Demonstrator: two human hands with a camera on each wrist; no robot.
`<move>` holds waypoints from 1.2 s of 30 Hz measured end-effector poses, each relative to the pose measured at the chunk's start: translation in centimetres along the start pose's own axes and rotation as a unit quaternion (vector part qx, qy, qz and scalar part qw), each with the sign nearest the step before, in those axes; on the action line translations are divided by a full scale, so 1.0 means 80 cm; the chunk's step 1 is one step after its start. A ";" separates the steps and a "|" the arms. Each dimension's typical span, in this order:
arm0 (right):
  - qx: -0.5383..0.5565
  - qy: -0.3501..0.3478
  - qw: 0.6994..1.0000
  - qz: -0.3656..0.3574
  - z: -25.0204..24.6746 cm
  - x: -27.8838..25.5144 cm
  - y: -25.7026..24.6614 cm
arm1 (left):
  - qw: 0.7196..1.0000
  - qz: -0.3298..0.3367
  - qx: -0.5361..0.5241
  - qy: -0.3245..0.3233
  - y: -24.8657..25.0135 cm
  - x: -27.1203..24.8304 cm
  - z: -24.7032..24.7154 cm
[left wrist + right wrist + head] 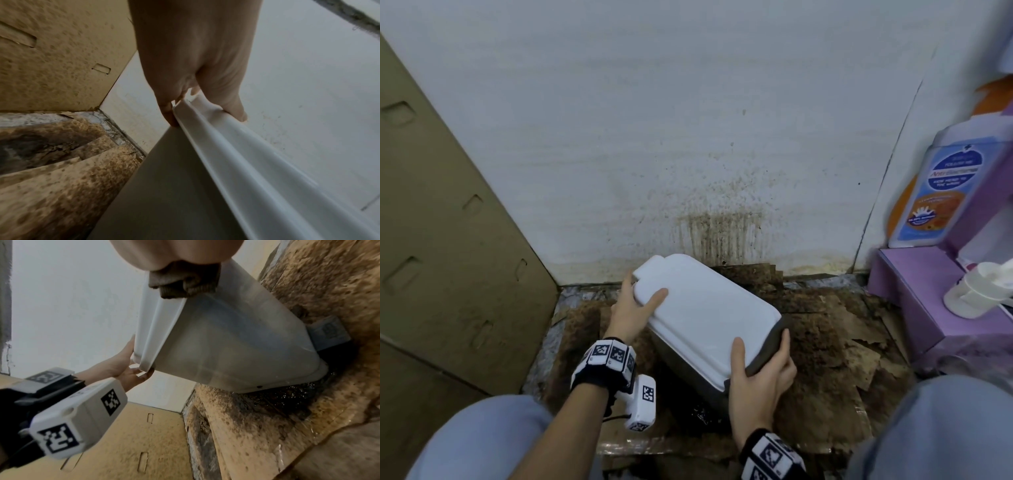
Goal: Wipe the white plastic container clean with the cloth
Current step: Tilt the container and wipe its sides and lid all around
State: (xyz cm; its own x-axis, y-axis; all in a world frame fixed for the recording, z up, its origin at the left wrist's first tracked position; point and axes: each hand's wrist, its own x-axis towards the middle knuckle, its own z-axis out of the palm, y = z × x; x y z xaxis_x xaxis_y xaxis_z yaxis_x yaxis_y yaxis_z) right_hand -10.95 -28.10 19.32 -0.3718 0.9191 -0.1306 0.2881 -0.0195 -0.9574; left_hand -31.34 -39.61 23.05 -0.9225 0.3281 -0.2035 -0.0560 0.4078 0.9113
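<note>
You have the white rectangular plastic container with its white lid [698, 315] tilted between both hands, lid face turned up toward you, its long axis running from the far left corner down to the near right corner. It hangs low over the soaked, brown-stained cardboard sheets on the floor [835, 346], its lower edge close to a dark wet patch [287, 395]; whether it touches there I cannot tell. Your left hand [633, 311] is at the far end, thumb laid on the lid and fingers [170, 113] hooked under the rim. Your right hand [760, 373] clamps the near corner, thumb on the lid, fingers curled round the side wall with the dark brownish cloth [183, 283] bunched between palm and plastic. So the cloth sits already at the near right corner, against the side wall, and the right hand is the one placed to wipe; I judge the stroke runs best along the long axis, away from you, while the left hand steadies the far end. The lid looks clean and matte. The translucent side wall looks cloudy, with a small dark speck near the bottom edge. The wall behind [722, 236] carries brown splashes.
</note>
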 end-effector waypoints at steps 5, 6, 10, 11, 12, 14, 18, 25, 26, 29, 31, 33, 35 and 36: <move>0.025 -0.016 0.999 -0.013 -0.005 0.014 -0.006 | 0.997 -0.043 -0.013 0.069 0.004 -0.004 0.018; 0.030 -0.022 0.999 -0.016 -0.007 0.019 -0.008 | 0.995 -0.048 -0.014 0.088 0.005 -0.008 0.023; 0.031 -0.074 0.997 -0.014 -0.020 0.059 -0.016 | 0.991 -0.073 0.001 0.112 0.008 -0.036 0.041; 0.027 -0.095 0.995 -0.013 -0.023 0.073 -0.019 | 0.991 -0.071 -0.011 0.116 0.010 -0.045 0.046; 0.020 -0.114 0.993 -0.015 -0.025 0.089 -0.021 | 0.990 -0.071 -0.029 0.116 0.010 -0.054 0.052; 0.008 -0.149 0.989 -0.024 -0.027 0.117 -0.022 | 0.990 -0.069 -0.057 0.108 0.008 -0.068 0.065; -0.020 -0.230 0.972 -0.041 -0.031 0.153 -0.030 | 0.985 -0.086 -0.117 0.092 -0.004 -0.090 0.091; -0.086 -0.354 0.929 -0.069 -0.042 0.175 -0.061 | 0.989 -0.073 -0.117 0.060 -0.007 -0.106 0.106; -0.090 -0.359 0.926 -0.073 -0.043 0.176 -0.062 | 0.989 -0.069 -0.115 0.059 -0.006 -0.106 0.106; -0.093 -0.356 0.926 -0.082 -0.043 0.175 -0.061 | 0.990 -0.060 -0.116 0.054 -0.007 -0.106 0.104; -0.086 -0.350 0.929 -0.085 -0.044 0.173 -0.058 | 0.990 -0.050 -0.126 0.048 -0.009 -0.108 0.102; -0.073 -0.337 0.935 -0.085 -0.045 0.167 -0.055 | 0.989 -0.037 -0.141 0.038 -0.008 -0.108 0.097; -0.058 -0.315 0.944 -0.081 -0.046 0.158 -0.051 | 0.988 -0.024 -0.154 0.020 -0.006 -0.105 0.090; -0.049 -0.300 0.949 -0.079 -0.046 0.151 -0.050 | 0.987 -0.019 -0.158 0.008 -0.004 -0.103 0.086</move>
State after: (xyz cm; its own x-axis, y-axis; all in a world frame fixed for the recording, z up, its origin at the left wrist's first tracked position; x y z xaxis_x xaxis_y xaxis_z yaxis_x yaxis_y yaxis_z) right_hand -13.31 -15.47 22.50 -0.8444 0.5173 -0.1393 0.2574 0.1637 -0.9523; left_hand -21.10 -36.58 21.99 -0.9234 0.3029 -0.2356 -0.2042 0.1318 0.9700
